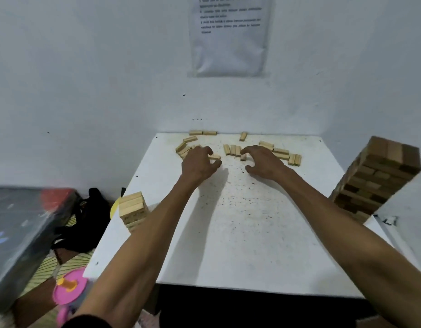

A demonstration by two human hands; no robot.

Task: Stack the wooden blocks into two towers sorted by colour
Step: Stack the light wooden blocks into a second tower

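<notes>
Both arms are being stretched to the far end of the white bench (240,233), where the loose pale blocks (280,152) are lying scattered in a rough row near the wall (86,67). The left hand (200,163) is being closed round one pale block (214,157), which is being pinched between the thumb and the curled fingers. The right hand (264,162) is being held arched beside it, with its fingers curled over a small block (243,157). Whether that block is being gripped or only touched cannot be told.

A short pale tower (133,210) is being kept at the left edge of the bench, and a taller tower (380,178) of browner, darker blocks at the right edge. They are being kept well apart, probably so that the colours are being held separate and neither stack is being brushed by a reaching arm. The lean of the taller tower is probably being caused by the wide lens. Since only pale blocks are being seen loose, the pale tower is judged to be the one being fed, with two blocks being gathered at once to save a trip
</notes>
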